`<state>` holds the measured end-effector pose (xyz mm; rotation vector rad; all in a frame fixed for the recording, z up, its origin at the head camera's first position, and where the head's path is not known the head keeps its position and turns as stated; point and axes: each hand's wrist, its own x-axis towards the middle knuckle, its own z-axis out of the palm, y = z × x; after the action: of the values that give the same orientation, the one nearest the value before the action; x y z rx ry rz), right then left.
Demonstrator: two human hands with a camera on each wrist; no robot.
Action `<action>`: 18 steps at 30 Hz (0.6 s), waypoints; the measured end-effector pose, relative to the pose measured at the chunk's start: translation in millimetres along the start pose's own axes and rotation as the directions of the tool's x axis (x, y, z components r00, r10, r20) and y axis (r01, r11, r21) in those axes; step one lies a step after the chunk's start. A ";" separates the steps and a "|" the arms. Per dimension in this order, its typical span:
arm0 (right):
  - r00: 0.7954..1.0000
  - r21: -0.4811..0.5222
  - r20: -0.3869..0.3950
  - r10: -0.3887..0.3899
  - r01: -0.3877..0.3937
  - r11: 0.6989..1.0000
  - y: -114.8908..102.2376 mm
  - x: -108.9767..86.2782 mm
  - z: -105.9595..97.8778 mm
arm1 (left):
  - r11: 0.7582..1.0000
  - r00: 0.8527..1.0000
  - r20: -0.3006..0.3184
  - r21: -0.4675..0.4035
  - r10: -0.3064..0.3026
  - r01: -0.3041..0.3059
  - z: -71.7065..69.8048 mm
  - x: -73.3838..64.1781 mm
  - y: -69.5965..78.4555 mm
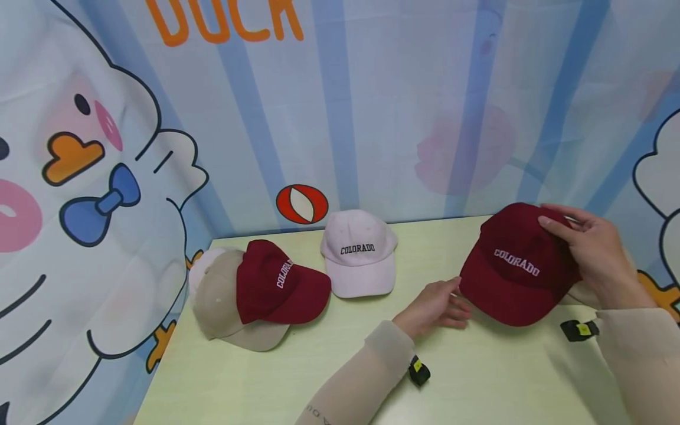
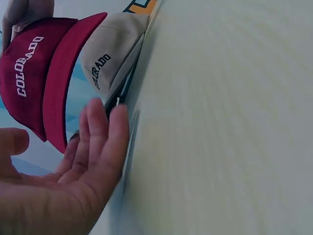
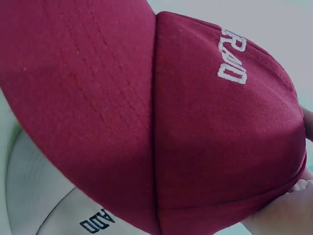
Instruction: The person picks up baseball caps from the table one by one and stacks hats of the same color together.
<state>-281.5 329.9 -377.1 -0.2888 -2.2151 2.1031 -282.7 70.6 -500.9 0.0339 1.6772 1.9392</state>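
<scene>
My right hand [image 1: 602, 248] grips a dark red baseball cap [image 1: 517, 265] by its crown, the thumb lying on top. White COLORADO lettering runs across the cap's front, and its brim points down toward me. My left hand [image 1: 435, 307] is at the left edge of the brim, with its fingers extended; in the left wrist view the hand [image 2: 63, 196] lies below the brim, palm up and thumb apart. A beige cap [image 2: 115, 49] with dark lettering sits behind the red one, mostly hidden by it in the head view.
On the left of the pale table [image 1: 478, 383], another red cap [image 1: 265, 283] overlaps a beige cap [image 1: 218, 301], with a pale pink one [image 1: 204, 265] behind. A light pink cap [image 1: 358, 254] stands at the back middle. A printed duck curtain [image 1: 372, 106] hangs behind.
</scene>
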 end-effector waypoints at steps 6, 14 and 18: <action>0.998 -0.106 0.065 0.017 -0.010 0.994 -4.1 -2.9 5.8 | 0.977 0.974 -0.194 0.200 0.118 -0.078 -4.7 1.0 12.8; 0.983 -0.161 0.185 0.004 0.027 0.987 -2.9 -3.4 18.9 | 0.905 0.930 -0.235 0.386 0.283 -0.178 -4.5 1.2 38.2; 0.965 -0.139 0.261 -0.005 0.042 0.989 -0.9 -1.7 26.6 | 0.881 0.933 -0.170 0.419 0.316 -0.222 -2.5 -2.0 45.2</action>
<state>-284.8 303.4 -377.7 0.0090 -2.5054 2.0788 -299.9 65.2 -459.4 0.2131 2.3116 1.8173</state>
